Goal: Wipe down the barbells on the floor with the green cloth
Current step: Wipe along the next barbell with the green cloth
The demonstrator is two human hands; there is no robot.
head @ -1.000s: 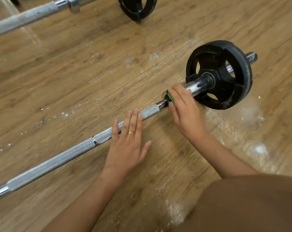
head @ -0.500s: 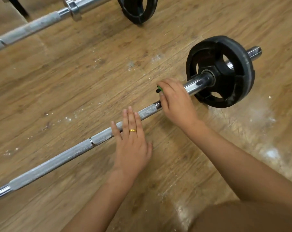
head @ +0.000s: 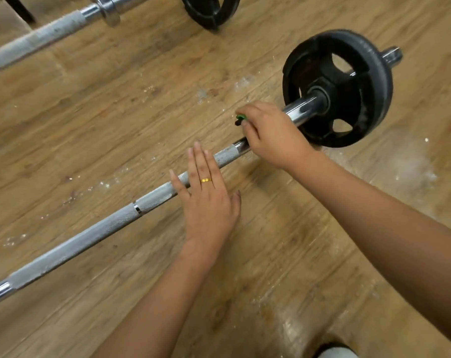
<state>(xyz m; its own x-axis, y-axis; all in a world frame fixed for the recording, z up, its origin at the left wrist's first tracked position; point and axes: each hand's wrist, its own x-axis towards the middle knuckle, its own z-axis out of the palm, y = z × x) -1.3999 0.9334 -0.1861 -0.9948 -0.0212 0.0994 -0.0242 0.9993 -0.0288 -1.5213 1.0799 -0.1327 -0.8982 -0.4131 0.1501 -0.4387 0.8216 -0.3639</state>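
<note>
Hands on the near barbell (head: 90, 236)
Right hand (head: 273, 135) is gripping the green cloth (head: 241, 117) against it; left hand (head: 209, 205) is lying flat, fingers straight.

The person is wearing a thin, plain gold band ring (head: 206, 180) on one finger of the left hand (head: 209, 208). The right hand (head: 273, 135) is showing bare, and both forearms are showing bare from wrist to frame edge. The fingernails are showing short. At the bottom edge a rounded white-and-dark shape (head: 335, 352), perhaps a shoe toe, is peeking in, too cropped to tell.
</note>
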